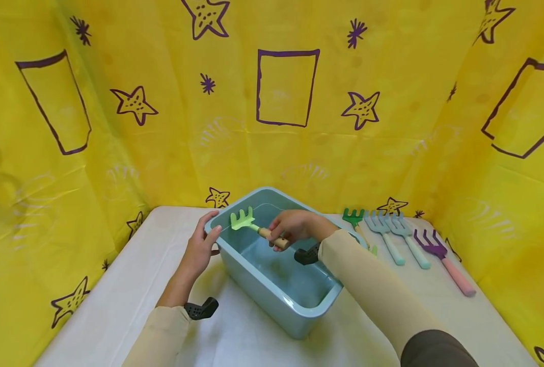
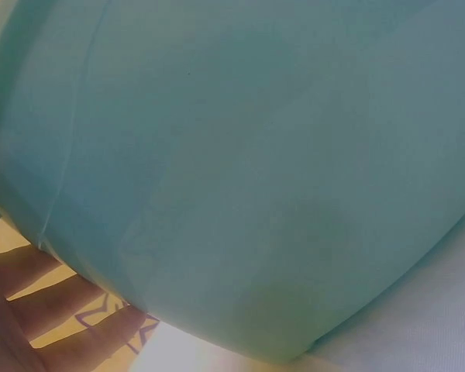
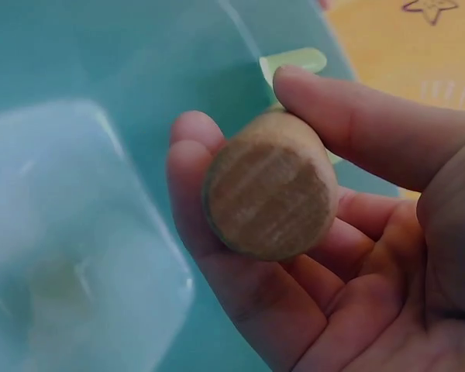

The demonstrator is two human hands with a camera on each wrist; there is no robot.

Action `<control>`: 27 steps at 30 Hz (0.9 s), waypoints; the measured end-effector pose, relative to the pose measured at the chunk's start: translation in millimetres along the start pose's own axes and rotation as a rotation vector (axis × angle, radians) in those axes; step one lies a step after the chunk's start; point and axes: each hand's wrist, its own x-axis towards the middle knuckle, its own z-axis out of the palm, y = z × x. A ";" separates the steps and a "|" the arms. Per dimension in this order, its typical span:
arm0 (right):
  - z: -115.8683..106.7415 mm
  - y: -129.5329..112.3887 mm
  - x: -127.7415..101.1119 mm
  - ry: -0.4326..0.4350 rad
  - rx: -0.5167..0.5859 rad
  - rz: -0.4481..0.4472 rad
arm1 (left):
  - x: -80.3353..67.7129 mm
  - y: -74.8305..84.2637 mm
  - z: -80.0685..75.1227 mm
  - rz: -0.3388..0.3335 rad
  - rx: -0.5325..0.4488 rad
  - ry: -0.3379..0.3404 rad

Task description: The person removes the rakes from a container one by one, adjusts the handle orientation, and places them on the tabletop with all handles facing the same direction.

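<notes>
A small light green hand rake with a wooden handle is held in my right hand above the pale blue plastic basin. Its tines point to the left, near the basin's far left wall. In the right wrist view, thumb and fingers wrap the handle, its cut end facing the camera. My left hand grips the basin at its left corner, thumb near the rim. Seen from the left wrist, several fingers lie along the outside of the basin wall.
Right of the basin on the white table lie a dark green rake, two light blue rakes and a purple rake with a pink handle. A light green tip shows beside my right sleeve. Yellow sheeting surrounds the table.
</notes>
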 end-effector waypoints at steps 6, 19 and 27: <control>-4.2 -3.3 -10.1 0.027 0.038 -0.072 | 0.5 -0.4 1.2 -0.021 0.008 -0.003; -19.0 -15.3 -48.0 0.076 0.007 -0.224 | -0.9 2.1 1.8 -0.025 0.007 0.002; -36.2 2.7 -66.4 0.134 -0.006 -0.284 | -1.0 2.9 1.8 -0.021 0.003 0.003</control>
